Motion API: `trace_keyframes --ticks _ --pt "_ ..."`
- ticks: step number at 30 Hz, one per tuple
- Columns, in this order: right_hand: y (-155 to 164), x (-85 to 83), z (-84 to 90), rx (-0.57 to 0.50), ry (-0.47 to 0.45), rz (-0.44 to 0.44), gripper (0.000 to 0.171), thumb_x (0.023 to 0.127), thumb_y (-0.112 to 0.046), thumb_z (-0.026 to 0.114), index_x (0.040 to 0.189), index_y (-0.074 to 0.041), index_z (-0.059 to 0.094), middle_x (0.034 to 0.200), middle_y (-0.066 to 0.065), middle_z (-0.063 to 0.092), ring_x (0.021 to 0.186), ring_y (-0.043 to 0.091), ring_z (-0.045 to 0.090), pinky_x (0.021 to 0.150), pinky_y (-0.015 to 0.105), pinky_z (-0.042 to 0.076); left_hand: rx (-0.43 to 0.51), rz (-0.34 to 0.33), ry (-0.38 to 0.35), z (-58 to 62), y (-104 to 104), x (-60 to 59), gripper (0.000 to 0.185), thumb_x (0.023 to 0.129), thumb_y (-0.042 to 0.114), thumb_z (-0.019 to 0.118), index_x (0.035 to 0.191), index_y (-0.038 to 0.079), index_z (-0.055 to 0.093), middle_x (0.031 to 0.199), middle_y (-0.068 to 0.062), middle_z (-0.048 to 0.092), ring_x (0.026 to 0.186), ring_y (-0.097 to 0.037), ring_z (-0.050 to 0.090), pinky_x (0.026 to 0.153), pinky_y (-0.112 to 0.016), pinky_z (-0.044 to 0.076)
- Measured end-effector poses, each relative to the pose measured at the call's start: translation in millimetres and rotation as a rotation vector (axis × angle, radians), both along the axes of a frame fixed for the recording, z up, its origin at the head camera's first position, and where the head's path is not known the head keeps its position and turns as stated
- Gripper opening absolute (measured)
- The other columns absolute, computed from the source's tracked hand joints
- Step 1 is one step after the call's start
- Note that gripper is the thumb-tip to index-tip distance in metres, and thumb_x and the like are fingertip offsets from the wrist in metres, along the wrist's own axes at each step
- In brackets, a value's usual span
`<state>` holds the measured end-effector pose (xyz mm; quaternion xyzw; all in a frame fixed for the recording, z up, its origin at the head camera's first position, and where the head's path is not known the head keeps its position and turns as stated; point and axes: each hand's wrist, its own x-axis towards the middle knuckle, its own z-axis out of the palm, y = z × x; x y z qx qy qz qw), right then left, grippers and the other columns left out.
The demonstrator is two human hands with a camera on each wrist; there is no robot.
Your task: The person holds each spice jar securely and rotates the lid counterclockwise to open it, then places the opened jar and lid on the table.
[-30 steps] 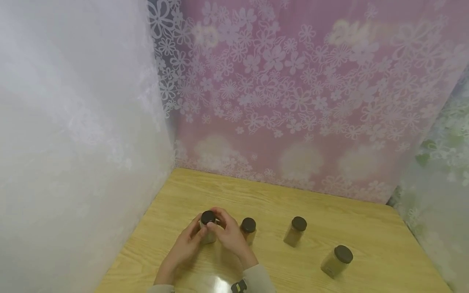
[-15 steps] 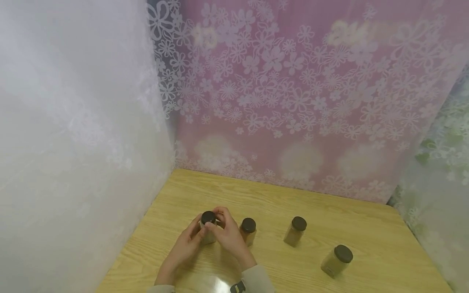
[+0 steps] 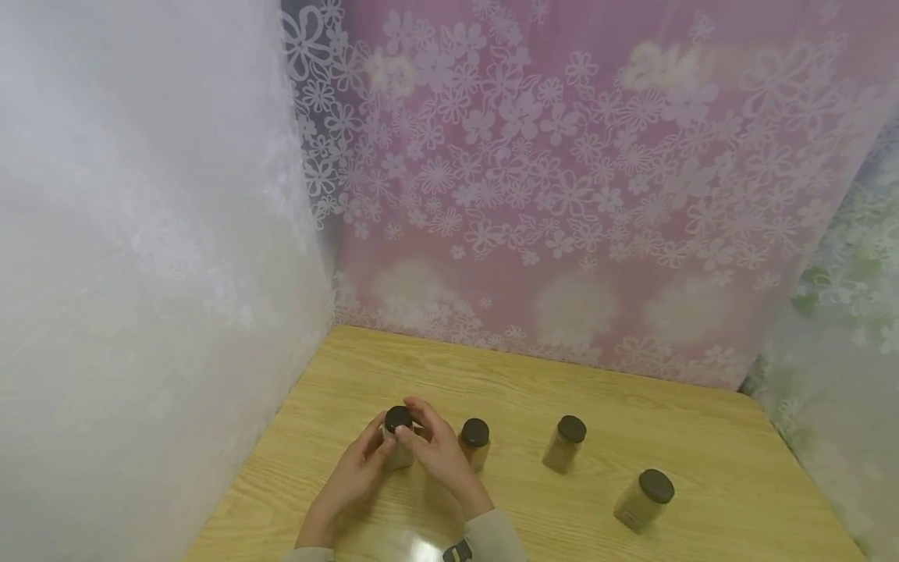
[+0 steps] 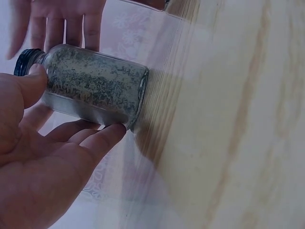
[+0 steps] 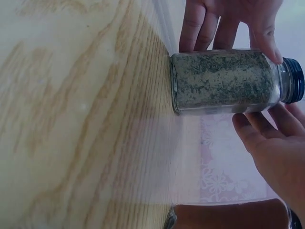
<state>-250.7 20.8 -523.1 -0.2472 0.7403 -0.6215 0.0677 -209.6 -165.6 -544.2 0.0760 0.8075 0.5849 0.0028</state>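
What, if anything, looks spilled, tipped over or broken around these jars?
Nothing stands out. The jar of dark flakes stands upright between the left hand and right hand, its black lid on. The three other jars stand upright too, lidded. I see no spill on the visible table; fine cracks would be too small to tell.

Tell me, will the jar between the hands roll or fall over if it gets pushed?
The jar probably won't roll while upright, since its sides look flattish. It may tip if pushed near its black lid, being taller than wide. Its clear, shiny walls suggest stiff glass or plastic, perhaps slippery.
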Motion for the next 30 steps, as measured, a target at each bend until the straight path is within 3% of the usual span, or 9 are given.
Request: trace_keyframes --ticks 7,11,16,20,24,30 --pt "-7.8 1.0 0.0 0.033 -0.004 -0.116 0.048 0.102 -0.028 0.073 0.141 -0.011 0.051 0.145 0.014 0.066 0.138 0.033 0.060 0.113 0.054 0.050 -0.005 0.002 -0.006 -2.0 0.9 -1.8 0.065 0.111 0.036 0.054 0.166 0.010 0.031 0.157 -0.037 0.044 0.145 -0.057 0.044 0.116 -0.070 0.041" --pt "-5.1 0.9 0.1 0.034 0.011 -0.092 0.045 0.104 -0.025 0.070 0.144 -0.012 0.054 0.148 0.012 0.064 0.139 0.035 0.058 0.112 0.054 0.051 -0.007 0.007 0.004 -2.7 1.0 -2.6 0.064 0.111 0.035 0.055 0.165 0.009 0.033 0.157 -0.038 0.042 0.145 -0.058 0.042 0.116 -0.071 0.039" --pt "-0.7 0.9 2.2 0.048 0.033 -0.030 0.050 0.108 -0.022 0.062 0.156 -0.011 0.050 0.158 0.016 0.054 0.139 0.041 0.056 0.110 0.055 0.053 -0.018 0.005 0.010 -1.5 0.4 -2.6 0.064 0.112 0.033 0.053 0.165 0.007 0.031 0.157 -0.040 0.039 0.144 -0.060 0.042 0.114 -0.074 0.039" --pt "0.0 1.6 3.2 0.075 0.027 -0.029 0.057 0.108 -0.027 0.062 0.160 -0.014 0.045 0.158 0.016 0.053 0.136 0.040 0.059 0.108 0.054 0.054 -0.015 0.012 -0.002 -1.1 -0.1 -2.3 0.065 0.111 0.034 0.054 0.166 0.007 0.030 0.158 -0.039 0.039 0.145 -0.059 0.042 0.116 -0.072 0.038" --pt "-2.6 1.6 1.4 0.082 0.018 -0.063 0.058 0.105 -0.031 0.067 0.156 -0.016 0.043 0.155 0.015 0.057 0.138 0.035 0.058 0.108 0.052 0.053 -0.008 0.005 0.003 -1.6 -0.7 -0.7 0.065 0.110 0.031 0.056 0.165 0.005 0.031 0.157 -0.040 0.040 0.144 -0.059 0.043 0.116 -0.070 0.039" --pt "-2.2 1.2 3.4 0.090 0.024 -0.083 0.047 0.105 -0.030 0.068 0.146 -0.014 0.051 0.151 0.011 0.062 0.137 0.033 0.059 0.108 0.050 0.052 -0.002 -0.003 0.010 -0.9 0.3 -2.4 0.064 0.111 0.032 0.055 0.165 0.007 0.032 0.157 -0.040 0.040 0.145 -0.058 0.042 0.117 -0.070 0.038"
